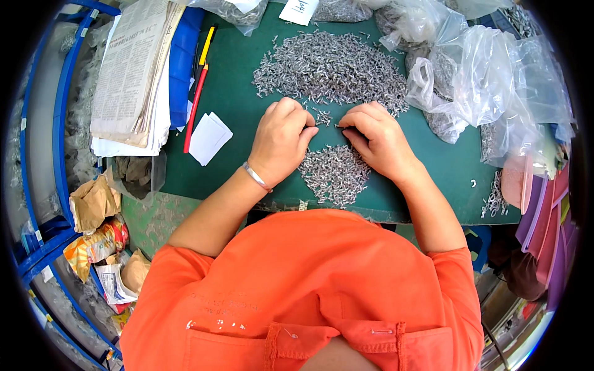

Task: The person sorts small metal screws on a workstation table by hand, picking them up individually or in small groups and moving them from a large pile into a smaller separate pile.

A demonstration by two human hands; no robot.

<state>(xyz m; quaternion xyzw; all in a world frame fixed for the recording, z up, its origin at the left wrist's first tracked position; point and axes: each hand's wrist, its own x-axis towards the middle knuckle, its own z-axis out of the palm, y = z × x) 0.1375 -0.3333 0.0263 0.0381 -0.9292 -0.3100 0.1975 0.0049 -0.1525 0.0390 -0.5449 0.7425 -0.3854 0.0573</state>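
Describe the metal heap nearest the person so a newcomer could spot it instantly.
Find the green tabletop, then the left hand and the right hand over it. Just on the orange shirt's side of them lies a compact heap of small silvery pieces. It is much smaller than the broad heap beyond the hands.

A white slip (297, 13) bears dark handwritten digits. The stacked newspapers (131, 68) carry dense columns of print — too small to read.
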